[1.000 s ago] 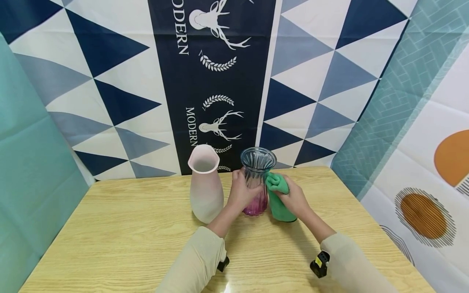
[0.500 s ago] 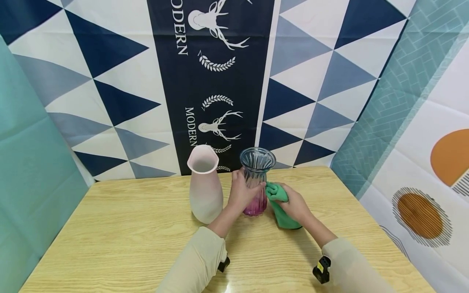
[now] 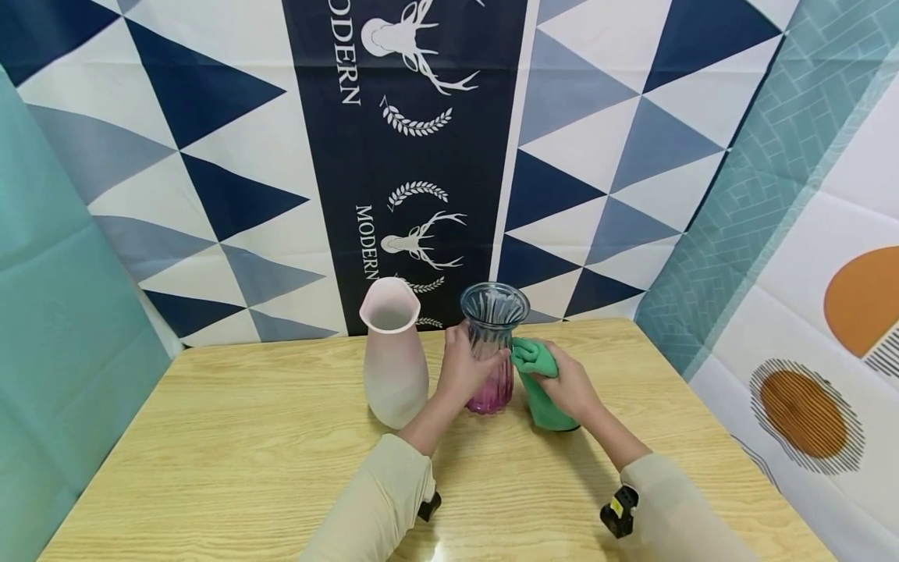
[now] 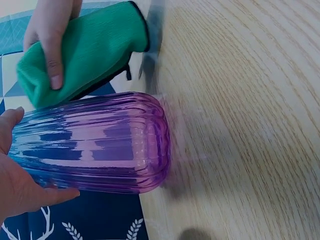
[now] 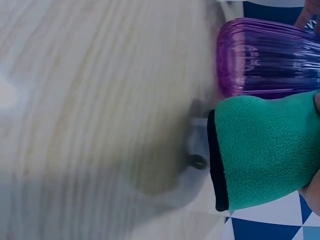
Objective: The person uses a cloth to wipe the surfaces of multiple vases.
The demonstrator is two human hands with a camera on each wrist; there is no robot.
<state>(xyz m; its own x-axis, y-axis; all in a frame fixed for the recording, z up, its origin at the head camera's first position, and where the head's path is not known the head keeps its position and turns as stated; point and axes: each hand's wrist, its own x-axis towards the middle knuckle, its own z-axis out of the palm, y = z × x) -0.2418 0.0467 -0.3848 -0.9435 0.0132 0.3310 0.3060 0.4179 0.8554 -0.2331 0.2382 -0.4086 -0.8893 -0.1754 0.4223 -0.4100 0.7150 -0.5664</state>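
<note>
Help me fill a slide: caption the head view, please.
Left hand grips a ribbed glass vase upright on a wooden table; right hand presses a green cloth to it.

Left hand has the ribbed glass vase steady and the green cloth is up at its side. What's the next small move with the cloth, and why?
Probably draw the green microfibre cloth down the side of the ribbed blue-to-purple glass vase. The right hand grips the cloth bunched against the vase's upper body, the left hand holds the vase upright on the wooden table, and the purple lower part beside the cloth is uncovered.
</note>
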